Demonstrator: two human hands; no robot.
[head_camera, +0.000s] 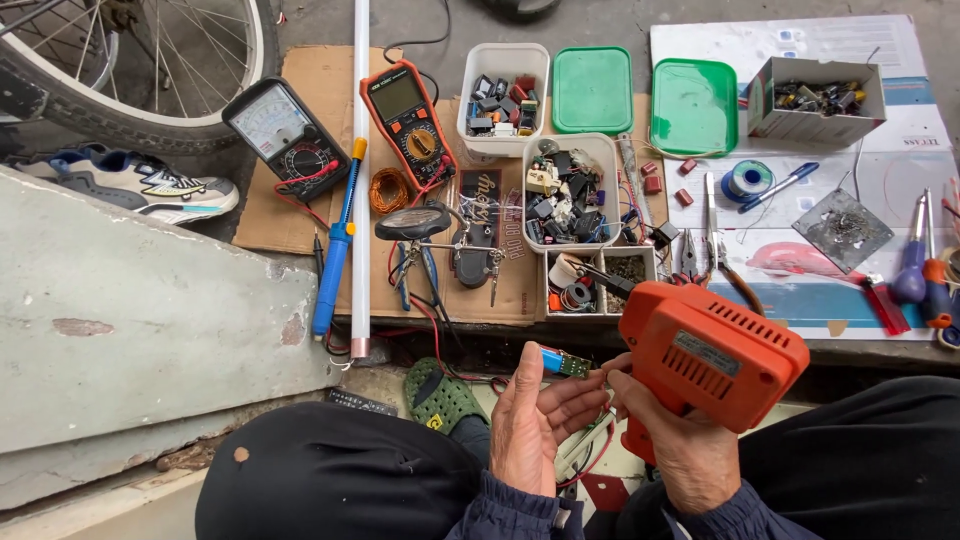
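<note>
My left hand (535, 425) pinches a small green circuit board (572, 364) with a blue part at its left end, held over my lap. My right hand (672, 435) grips the handle of an orange soldering gun (715, 352), whose body sits just right of the board. The gun's tip is hidden behind the hands, close to the board. Thin wires hang down between my two hands.
On the cardboard and paper ahead lie an analogue meter (285, 135), an orange digital multimeter (410, 120), a magnifier stand (440, 240), a blue desoldering pump (335, 250), tubs of components (570, 195), green lids (690, 105), screwdrivers (925, 265). A bicycle wheel (150, 70) and a shoe (140, 185) sit at left.
</note>
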